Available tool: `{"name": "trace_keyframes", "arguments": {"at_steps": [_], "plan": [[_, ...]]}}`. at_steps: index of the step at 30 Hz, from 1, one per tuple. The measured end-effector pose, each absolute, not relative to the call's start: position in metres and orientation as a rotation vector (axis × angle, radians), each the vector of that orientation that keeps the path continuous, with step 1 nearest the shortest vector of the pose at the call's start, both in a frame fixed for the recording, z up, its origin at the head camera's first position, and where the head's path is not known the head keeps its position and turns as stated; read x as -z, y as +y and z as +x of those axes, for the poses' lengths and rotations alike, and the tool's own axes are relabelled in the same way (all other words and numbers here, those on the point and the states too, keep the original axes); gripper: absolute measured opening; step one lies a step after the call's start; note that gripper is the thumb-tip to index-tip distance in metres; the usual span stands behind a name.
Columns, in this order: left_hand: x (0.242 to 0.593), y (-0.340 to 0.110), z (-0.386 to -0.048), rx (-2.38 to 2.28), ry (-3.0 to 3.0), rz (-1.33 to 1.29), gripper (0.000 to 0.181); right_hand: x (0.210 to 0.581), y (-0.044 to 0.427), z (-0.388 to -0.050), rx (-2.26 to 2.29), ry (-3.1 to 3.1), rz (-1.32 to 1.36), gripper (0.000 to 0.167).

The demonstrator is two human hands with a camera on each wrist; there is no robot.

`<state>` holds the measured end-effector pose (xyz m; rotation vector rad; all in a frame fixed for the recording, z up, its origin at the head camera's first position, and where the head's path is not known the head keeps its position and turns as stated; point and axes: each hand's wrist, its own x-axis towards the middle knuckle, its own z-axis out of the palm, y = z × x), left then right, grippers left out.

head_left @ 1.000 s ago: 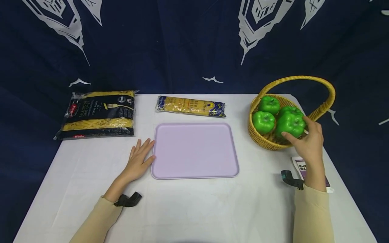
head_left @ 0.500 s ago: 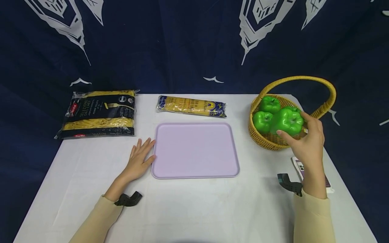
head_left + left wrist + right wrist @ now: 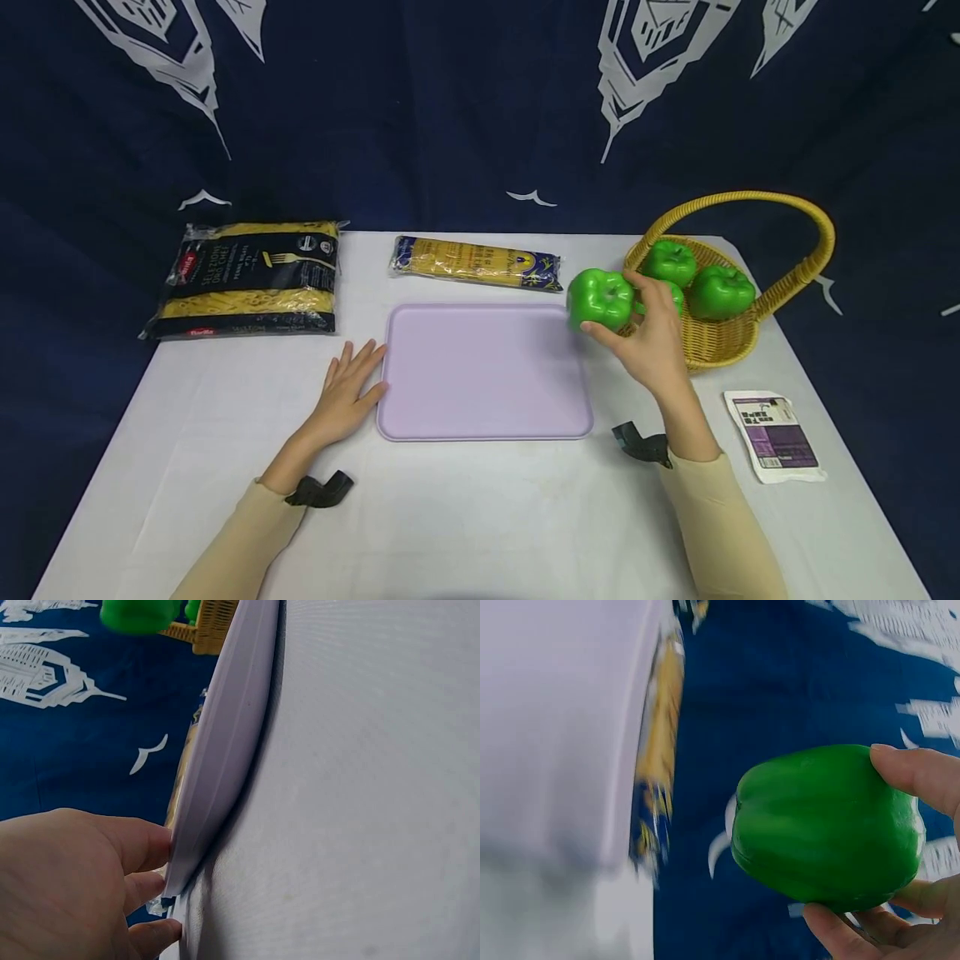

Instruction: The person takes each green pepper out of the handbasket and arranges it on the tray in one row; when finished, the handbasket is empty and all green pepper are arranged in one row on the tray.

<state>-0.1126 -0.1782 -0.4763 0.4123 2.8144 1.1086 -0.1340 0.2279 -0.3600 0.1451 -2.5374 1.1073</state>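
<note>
A green bell pepper [image 3: 600,299] is pinched between the thumb and fingers of my right hand [image 3: 651,340], held up between the lilac tray and the wicker basket [image 3: 716,343]. The right wrist view shows the pepper [image 3: 829,829] from the side, with fingertips at its far end. More green peppers [image 3: 722,292] lie in the basket, one partly hidden behind my right hand. My left hand [image 3: 343,402] rests with spread fingers at the left edge of the tray [image 3: 483,375]; in the left wrist view its fingertips touch the tray's rim [image 3: 225,750].
Behind the tray lies a long yellow and blue pasta packet [image 3: 476,262]. A large black and yellow pasta bag [image 3: 247,281] is at the back left. To the right, in front of the basket, lies a white and purple packet [image 3: 776,437]. The basket's handle [image 3: 742,197] arches above it.
My right hand has lifted the pepper out of the basket and carried it left, to the tray's right edge. The white and purple packet is now uncovered. My left hand stays at the tray.
</note>
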Motion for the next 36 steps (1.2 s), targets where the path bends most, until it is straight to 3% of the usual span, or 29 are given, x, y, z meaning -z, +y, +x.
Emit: {"name": "trace_keyframes", "arguments": {"at_steps": [20, 36], "plan": [[0.476, -0.178, -0.113, -1.098, 2.825, 0.419, 0.058, 0.388, 0.082, -0.159, -1.218, -2.753, 0.491, 0.084], [0.476, -0.177, -0.112, -1.087, 2.828, 0.416, 0.058, 0.404, 0.030, -0.161, -1.198, -2.822, 0.598, 0.083]]}}
